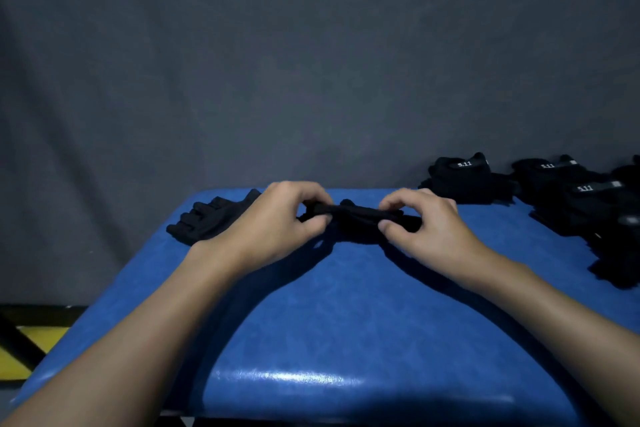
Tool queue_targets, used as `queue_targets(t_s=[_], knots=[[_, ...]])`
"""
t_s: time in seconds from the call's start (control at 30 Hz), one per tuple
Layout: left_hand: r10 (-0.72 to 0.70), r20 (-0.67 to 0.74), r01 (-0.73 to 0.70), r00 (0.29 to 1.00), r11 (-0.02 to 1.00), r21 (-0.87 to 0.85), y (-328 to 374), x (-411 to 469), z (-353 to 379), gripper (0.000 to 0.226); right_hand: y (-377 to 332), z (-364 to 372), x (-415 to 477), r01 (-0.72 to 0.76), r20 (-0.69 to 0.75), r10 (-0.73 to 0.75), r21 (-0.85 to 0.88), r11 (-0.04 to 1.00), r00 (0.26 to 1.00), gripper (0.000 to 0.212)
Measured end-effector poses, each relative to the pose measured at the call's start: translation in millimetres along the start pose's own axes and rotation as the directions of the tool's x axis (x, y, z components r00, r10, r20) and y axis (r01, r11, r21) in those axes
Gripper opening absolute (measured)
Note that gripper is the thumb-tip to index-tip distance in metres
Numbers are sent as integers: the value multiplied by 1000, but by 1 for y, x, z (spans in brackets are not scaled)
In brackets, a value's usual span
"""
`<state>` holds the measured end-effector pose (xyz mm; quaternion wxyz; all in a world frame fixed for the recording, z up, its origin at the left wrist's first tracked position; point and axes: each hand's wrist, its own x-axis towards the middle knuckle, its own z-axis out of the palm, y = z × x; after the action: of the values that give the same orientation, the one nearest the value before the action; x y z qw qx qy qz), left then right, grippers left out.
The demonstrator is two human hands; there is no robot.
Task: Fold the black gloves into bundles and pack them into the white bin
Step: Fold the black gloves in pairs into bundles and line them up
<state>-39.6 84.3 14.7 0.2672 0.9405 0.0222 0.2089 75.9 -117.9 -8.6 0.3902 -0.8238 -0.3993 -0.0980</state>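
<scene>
Left hand [277,218] and right hand [420,222] pinch opposite ends of a black fabric glove [356,218], fingers curled on it. Another flat black fingerless glove [207,220] lies beyond the left fingers.

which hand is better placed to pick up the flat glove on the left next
Left, probably: the left hand sits right beside the flat glove; the right hand pinches the other end of the held glove, farther off. Left must let go first.

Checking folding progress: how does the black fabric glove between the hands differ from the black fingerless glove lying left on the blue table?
The black held glove is folded into a narrow strip; the black left glove lies flat, fingers spread. The left hand and right hand pinch the held glove's ends; the left glove is ungripped. Both are black fabric.
</scene>
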Motion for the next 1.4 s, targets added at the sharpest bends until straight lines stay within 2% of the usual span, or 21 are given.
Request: queue_targets(t_s=[0.07,0.17,0.23,0.33,0.4,0.47,0.57,0.67,0.77,0.83,0.87,0.9,0.93,1.03,1.1,1.2,1.27,1.4], knots=[[33,-83,-42,996,993,-109,9,1,0,17,-6,-3,-1,78,12,-79,28,997,997,24],[55,-183,-105,982,955,-277,24,1,-3,17,-16,-5,1,162,-27,-160,141,977,987,12],[-6,-212,-79,977,916,-394,28,1,-6,19,-23,-9,2,160,-100,-139,252,954,985,11],[-114,-67,68,991,876,-478,26,-2,-10,50,-29,-15,3,105,-136,-51,428,898,989,9],[-131,3,114,991,852,-511,27,-4,-10,50,-29,-19,1,18,-93,39,547,837,995,6],[-142,-3,112,990,792,-600,33,-3,-8,42,-26,-21,-1,-53,-39,100,630,775,994,12],[-189,-84,84,978,735,-673,42,1,-5,36,-22,-24,-3,-52,-21,86,654,755,996,25],[-257,-104,108,961,693,-713,44,6,0,37,-19,-25,-6,18,-77,28,534,846,997,25],[-282,-157,150,946,816,-558,32,12,14,32,-11,-20,-10,-167,19,174,404,899,985,20],[-241,-158,166,958,909,-382,23,11,23,27,-2,-18,-16,-294,186,257,206,934,948,13],[-204,-128,162,971,947,-279,21,10,26,24,3,-19,-20,-286,223,263,81,955,939,11],[-158,-81,140,984,972,-190,21,9,28,20,6,-21,-23,-252,227,248,-12,968,942,10],[-116,-18,113,993,985,-130,23,7,29,16,6,-24,-27,-203,207,206,-34,979,956,11],[-50,171,56,984,998,-29,31,1,34,17,-2,-33,-41,-52,189,29,114,992,982,8],[-52,249,42,967,998,46,32,-2,36,22,-5,-33,-51,68,253,-86,79,995,964,22],[-62,287,27,956,992,127,27,-3,39,29,-6,-27,-63,190,367,-148,-82,978,919,48],[-61,297,21,953,990,137,25,-3,40,32,-6,-23,-65,209,374,-148,-128,969,915,58],[-46,309,1,950,990,142,21,-4,42,38,-9,-11,-63,252,324,-189,-168,953,927,53]])
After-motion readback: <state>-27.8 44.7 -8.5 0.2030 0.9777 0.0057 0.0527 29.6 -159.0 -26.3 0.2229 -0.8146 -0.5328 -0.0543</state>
